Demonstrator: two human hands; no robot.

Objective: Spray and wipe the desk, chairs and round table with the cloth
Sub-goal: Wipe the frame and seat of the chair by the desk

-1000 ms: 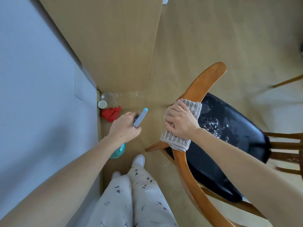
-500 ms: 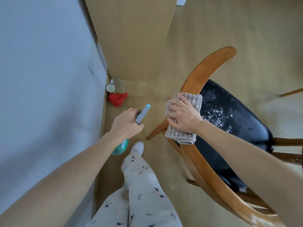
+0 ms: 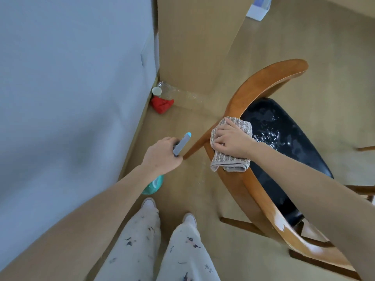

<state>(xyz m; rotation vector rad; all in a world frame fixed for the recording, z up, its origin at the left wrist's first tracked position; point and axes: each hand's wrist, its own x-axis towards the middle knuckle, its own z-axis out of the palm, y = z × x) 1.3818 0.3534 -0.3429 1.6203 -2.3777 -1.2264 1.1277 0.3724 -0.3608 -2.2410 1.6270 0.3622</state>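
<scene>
Nearest to me: two legs in pale patterned trousers (image 3: pixel 162 250) and white shoe toes (image 3: pixel 149 202) on the tan floor (image 3: pixel 203 199).

My left hand (image 3: pixel 162 157) is curled around the neck of a spray bottle (image 3: pixel 180 144); the grey trigger head with its blue tip points up and away, and the teal body (image 3: pixel 154 185) shows below the wrist. The bottle hangs clear of the chair, just beside its front leg.

My right hand (image 3: pixel 231 141) presses a folded beige cloth (image 3: pixel 229 161) onto the curved wooden back rail of the chair (image 3: pixel 261 88). Fingers lie bent over the cloth, gripping it against the rail; the cloth's lower fold hangs over the rail's near edge.

Beyond the rail, the black seat (image 3: pixel 294 147) carries white droplets and wet patches close to the cloth.

Farther off, at the foot of the grey wall (image 3: pixel 71 88) and a wooden panel (image 3: pixel 194 47): a clear jar (image 3: pixel 165 90) with a pale lid, touching a red crumpled item (image 3: pixel 161 104). At the top edge, a white object (image 3: pixel 258 7), blurred; I cannot tell what.
</scene>
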